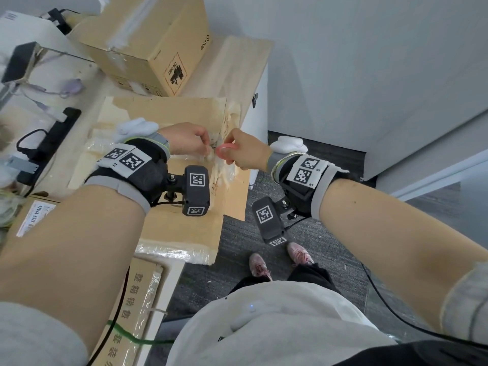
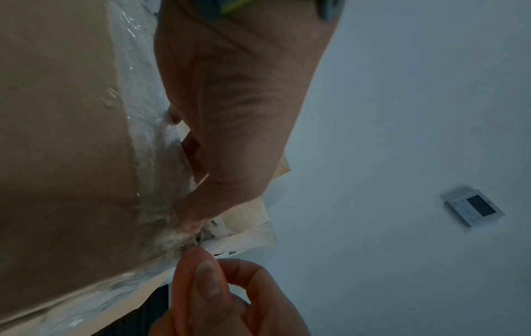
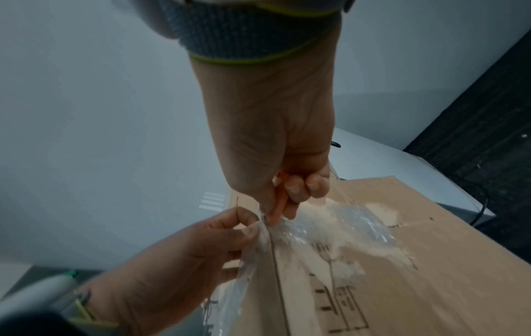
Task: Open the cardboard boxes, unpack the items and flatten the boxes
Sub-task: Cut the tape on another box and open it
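At the tabletop's left edge a black power strip (image 1: 56,136) with trailing cables lies just beside the brown flattened cardboard sheet (image 1: 169,120) that carries the work; a tug on the sheet could drag those cables. On that sheet, towards the tabletop's right edge, the left hand (image 1: 188,140) pinches a wrinkled strip of clear packing tape (image 3: 316,225) between thumb and fingers, lifting it off the board. Touching it from the right, the right hand (image 1: 244,151) has its grip curled round a small pink-handled cutter (image 1: 226,149); the blade tip is hidden, though it seems to meet the tape right at the left fingertips (image 3: 250,229). That closeness is the main risk: a slip would nick the fingers. The tape may also tear short or strip the paper face. The sheet overhangs the right edge, so downward pull could tip it floorwards. Behind, a sealed brown cardboard box (image 1: 148,46) waits unopened.
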Demonstrator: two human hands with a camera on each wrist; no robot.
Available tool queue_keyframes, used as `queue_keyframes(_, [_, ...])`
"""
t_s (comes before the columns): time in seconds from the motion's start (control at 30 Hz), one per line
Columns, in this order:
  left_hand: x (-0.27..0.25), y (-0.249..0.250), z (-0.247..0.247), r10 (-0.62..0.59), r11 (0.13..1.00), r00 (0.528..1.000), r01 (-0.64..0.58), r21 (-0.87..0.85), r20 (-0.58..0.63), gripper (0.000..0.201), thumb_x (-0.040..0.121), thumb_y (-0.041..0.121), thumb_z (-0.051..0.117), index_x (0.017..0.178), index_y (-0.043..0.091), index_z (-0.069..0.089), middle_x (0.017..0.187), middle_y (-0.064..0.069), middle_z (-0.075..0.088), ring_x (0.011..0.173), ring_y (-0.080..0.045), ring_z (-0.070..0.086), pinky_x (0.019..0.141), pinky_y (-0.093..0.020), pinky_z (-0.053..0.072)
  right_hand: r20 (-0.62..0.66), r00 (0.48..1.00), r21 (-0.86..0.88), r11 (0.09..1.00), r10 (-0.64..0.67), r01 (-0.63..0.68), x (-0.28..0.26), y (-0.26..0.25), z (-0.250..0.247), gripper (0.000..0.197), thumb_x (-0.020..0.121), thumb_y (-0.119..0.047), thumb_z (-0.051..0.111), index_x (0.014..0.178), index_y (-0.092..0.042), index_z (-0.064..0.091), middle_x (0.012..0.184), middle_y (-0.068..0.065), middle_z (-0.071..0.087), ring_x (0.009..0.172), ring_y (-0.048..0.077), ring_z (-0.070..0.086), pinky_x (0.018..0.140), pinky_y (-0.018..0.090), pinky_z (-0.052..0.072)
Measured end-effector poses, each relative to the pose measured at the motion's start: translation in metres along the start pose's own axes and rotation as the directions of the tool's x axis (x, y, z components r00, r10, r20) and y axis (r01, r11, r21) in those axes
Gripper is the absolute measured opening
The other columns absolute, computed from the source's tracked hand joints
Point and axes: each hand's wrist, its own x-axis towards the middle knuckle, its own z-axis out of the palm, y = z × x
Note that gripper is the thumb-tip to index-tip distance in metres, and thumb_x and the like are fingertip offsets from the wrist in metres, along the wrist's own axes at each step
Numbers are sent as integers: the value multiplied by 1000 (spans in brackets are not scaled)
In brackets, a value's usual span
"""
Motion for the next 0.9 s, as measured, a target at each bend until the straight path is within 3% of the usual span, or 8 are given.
queue_keyframes(0.17, [1,1,-1,-3,1000,1000,4,-11,6,5,89,20,60,88,24,58,118,-1,57,106,-21,49,93,-34,37,-3,1000,-3,1000,6,-6,2,0,-2,18,96,-24,51,102,-10,41,78,0,60,55,9,43,49,20,35])
queue_keyframes(0.33, [2,5,-3,-5,1000,1000,5,-19,15,4,91,16,57,91,19,58,115,-2,57,103,-20,48,87,-31,35,23,1000,-30,1000,1,0,3,-5,-5,16,97,-22,51,98,-8,43,76,1,59,54,12,44,45,19,36])
queue_keyframes(0.47, [1,6,-11,-12,997,1000,12,-72,0,3,91,13,57,94,13,59,112,-3,58,102,-19,47,82,-29,32,158,987,-20,999,-37,41,-2,-6,-9,20,96,-21,53,93,-1,52,78,7,57,62,23,43,51,24,38])
queue_keyframes(0.63, [4,8,-16,-83,996,994,81,26,73,10,94,19,52,95,12,58,107,-5,57,103,-23,49,89,-34,36,213,977,-39,999,-11,19,-5,-7,-11,21,95,-26,57,100,-7,48,80,3,60,54,14,43,53,22,43])
queue_keyframes(0.73, [8,11,-23,-143,989,989,144,-27,43,30,98,30,42,79,8,52,88,-6,53,85,-20,46,88,-36,36,147,989,44,999,-7,1,-4,-4,-18,24,94,-26,59,102,-8,46,79,4,60,53,12,44,52,23,44])
queue_keyframes(0.8, [9,12,-24,-166,986,986,166,21,13,37,101,27,37,72,8,52,83,-8,54,79,-22,46,78,-33,35,96,995,76,997,6,-13,-3,-2,-21,24,94,-26,59,102,-8,46,81,6,61,53,12,46,53,24,46])
queue_keyframes(0.87, [12,14,-22,-140,981,989,144,127,-37,32,100,16,41,72,5,51,82,-11,52,78,-26,47,67,-29,33,27,1000,94,995,12,-14,-3,0,-25,17,95,-24,57,93,-10,47,82,7,61,52,12,46,52,23,46])
queue_keyframes(0.9, [13,14,-22,-141,975,989,147,165,-46,19,98,10,45,83,3,54,85,-11,53,83,-27,49,66,-29,34,-14,1000,107,994,15,-13,-2,0,-26,15,95,-22,55,88,-12,46,82,9,60,52,13,46,52,23,45])
